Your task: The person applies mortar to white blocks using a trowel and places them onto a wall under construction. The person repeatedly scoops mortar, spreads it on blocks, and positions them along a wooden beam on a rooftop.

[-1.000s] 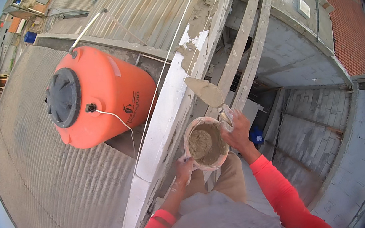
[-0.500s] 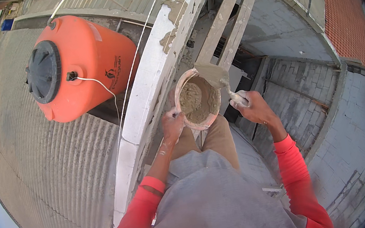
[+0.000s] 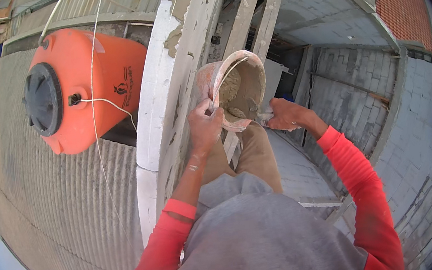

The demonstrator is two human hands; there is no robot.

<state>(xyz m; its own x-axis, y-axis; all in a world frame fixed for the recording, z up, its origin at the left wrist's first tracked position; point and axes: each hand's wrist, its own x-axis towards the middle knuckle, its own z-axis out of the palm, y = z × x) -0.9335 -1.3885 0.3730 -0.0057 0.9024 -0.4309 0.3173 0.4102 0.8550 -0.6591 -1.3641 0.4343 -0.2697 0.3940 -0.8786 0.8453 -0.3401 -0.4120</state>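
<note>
A pale, mortar-smeared bucket (image 3: 204, 83) is tilted toward the right above my knees. Wet grey mortar (image 3: 229, 85) lies inside it, and its thin handle arcs across the mouth. My left hand (image 3: 205, 127) grips the bucket's near-left rim, thumb and fingers closed around the edge. On the other side, my right hand (image 3: 288, 114) is closed round the handle of a trowel (image 3: 264, 116). The trowel's blade dips inside the bucket at its near side, partly hidden by the rim and mortar.
Left of me runs a white block wall top (image 3: 154, 110) with a taut string (image 3: 96, 123) beside it. Beyond are an orange water tank (image 3: 101, 73) and a corrugated roof (image 3: 60, 194). Wooden beams (image 3: 246, 11) extend ahead; grey block walls (image 3: 347, 76) drop away at right.
The trowel has gone from above the bucket's far right rim down into the bucket. My right hand has lowered and turned. The bucket now tilts more to the right.
</note>
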